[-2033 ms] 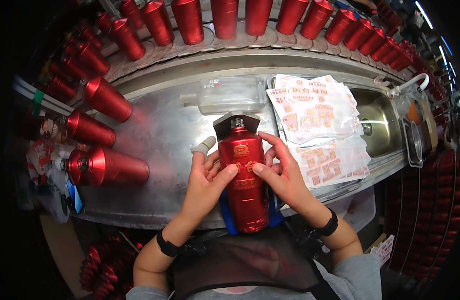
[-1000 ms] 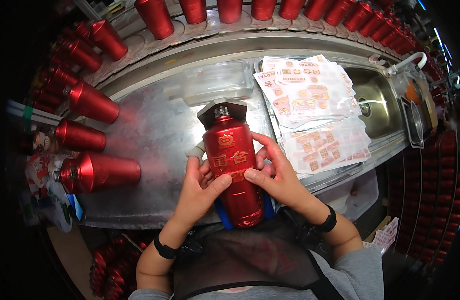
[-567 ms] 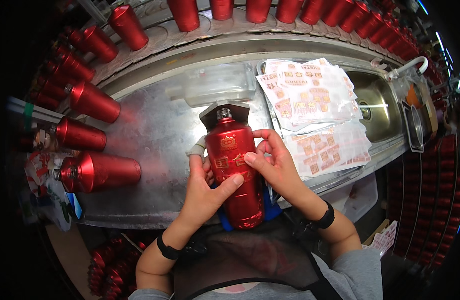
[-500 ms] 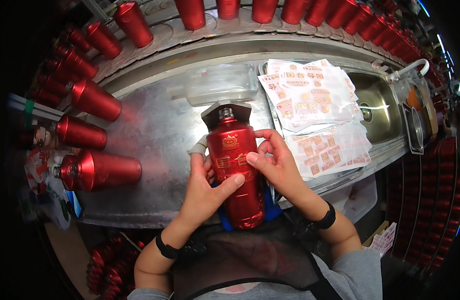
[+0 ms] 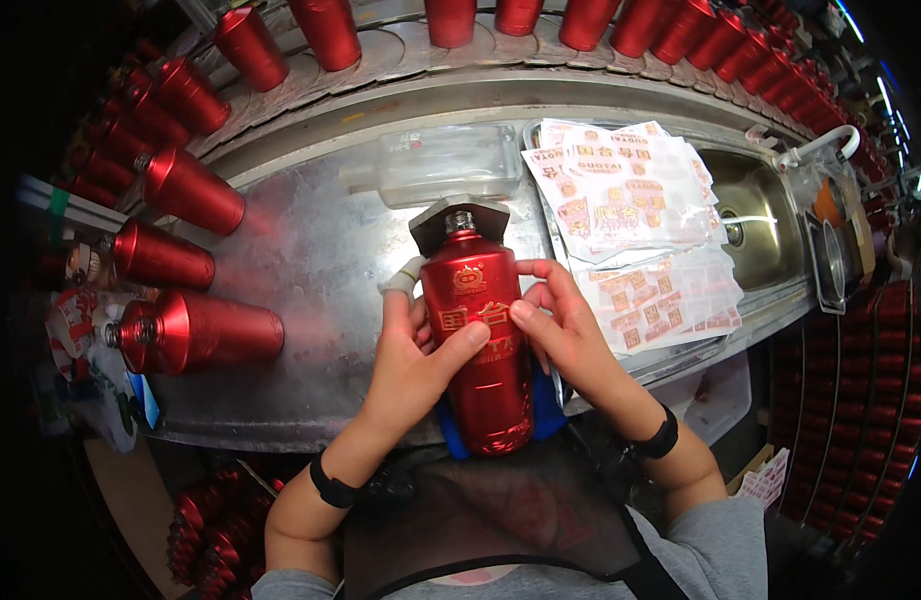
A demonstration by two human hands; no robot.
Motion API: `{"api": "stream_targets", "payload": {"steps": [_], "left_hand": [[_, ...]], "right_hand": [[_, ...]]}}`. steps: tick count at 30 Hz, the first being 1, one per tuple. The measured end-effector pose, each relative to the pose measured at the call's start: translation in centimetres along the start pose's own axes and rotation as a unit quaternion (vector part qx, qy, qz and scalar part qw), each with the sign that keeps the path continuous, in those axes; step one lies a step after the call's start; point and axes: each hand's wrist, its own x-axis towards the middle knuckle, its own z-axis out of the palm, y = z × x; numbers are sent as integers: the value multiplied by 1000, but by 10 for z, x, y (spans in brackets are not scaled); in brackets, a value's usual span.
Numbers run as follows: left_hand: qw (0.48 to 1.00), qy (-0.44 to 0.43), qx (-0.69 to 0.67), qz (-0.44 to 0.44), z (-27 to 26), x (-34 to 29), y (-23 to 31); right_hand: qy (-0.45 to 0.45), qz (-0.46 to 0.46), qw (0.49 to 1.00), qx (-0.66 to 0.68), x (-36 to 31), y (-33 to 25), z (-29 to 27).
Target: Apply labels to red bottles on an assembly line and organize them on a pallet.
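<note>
A red metallic bottle [image 5: 491, 390] with gold lettering and an emblem lies tilted before me, its bare glass neck pointing away. Behind its neck is a dark angled rest [image 5: 491, 221], and a blue pad [image 5: 551, 400] shows under its base. My left hand [image 5: 411, 350] is closed around the left side, thumb pressed on the lettering, with a whitish cover on one fingertip. My right hand [image 5: 566, 325] grips the opposite side, its thumb at the lettering's right edge. The bottle hides some left fingertips.
Printed transfer sheets [image 5: 621, 200] lie stacked on a tray right of the bottle, beside a metal sink [image 5: 756, 215]. A clear plastic box [image 5: 449, 165] sits behind. Several red bottles [image 5: 211, 335] lie at the left; others [image 5: 326, 30] stand on a curved conveyor [image 5: 391, 45].
Bottles on the far conveyor have shifted left. My left thumb has slid up slightly to the lettering, and the bottle has moved a little to the right; both hands still hold it.
</note>
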Motion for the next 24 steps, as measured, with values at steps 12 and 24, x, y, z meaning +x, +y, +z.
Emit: {"api": "stream_targets", "payload": {"steps": [12,24], "left_hand": [[999,-47,1,-27,-13,-14,-2],[994,-50,-97,-25,-27,-18,-12]], "right_hand": [[-28,-3,999,-38,-18,12,0],[-22,25,999,-14,-21,9,4]]}}
